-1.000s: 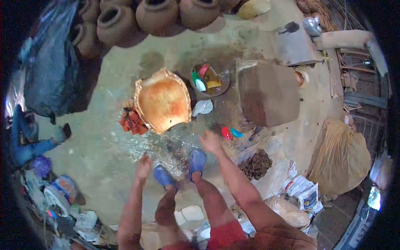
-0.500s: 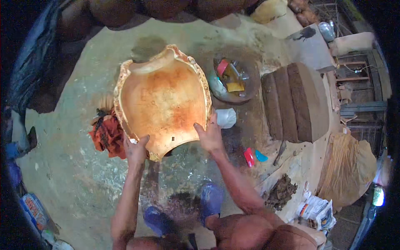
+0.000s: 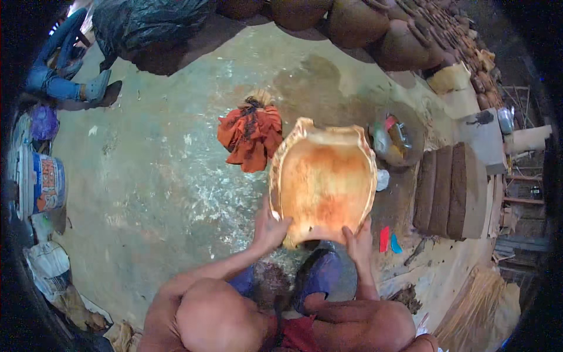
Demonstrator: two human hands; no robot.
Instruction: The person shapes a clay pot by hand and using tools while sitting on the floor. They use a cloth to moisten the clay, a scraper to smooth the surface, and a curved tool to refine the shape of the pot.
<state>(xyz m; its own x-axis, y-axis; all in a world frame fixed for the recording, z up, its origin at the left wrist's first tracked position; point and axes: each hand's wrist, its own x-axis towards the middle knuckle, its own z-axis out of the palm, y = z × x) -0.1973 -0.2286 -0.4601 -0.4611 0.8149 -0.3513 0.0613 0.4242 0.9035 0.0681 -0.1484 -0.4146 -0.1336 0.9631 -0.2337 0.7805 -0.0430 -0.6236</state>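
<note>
A hollow, vase-shaped mould half (image 3: 325, 182) is held up in front of me, its hollow side facing me. It is cream with orange-brown stains and a thick, rough rim. My left hand (image 3: 271, 232) grips its lower left edge, thumb on the inner face. On the lower right edge, my right hand (image 3: 359, 240) grips it the same way. The fingers of both hands are partly hidden behind the rim. Just beyond its upper left side lies a crumpled orange-red cloth (image 3: 252, 141). A small white object (image 3: 382, 179) shows by its right edge.
At right are a basin (image 3: 407, 157) of small items, a layered clay block (image 3: 443, 190), and a red scraper-like piece (image 3: 385, 239) beside a blue one (image 3: 396, 244). Round clay pots (image 3: 358, 23) line the back. A bucket (image 3: 48, 182) stands left; another person's leg (image 3: 64, 88) is upper left.
The view has swung left, so the cloth and basin appear further right. Both hands still hold the mould half, which looks nearer my knees and no longer overlaps much of the cloth.
</note>
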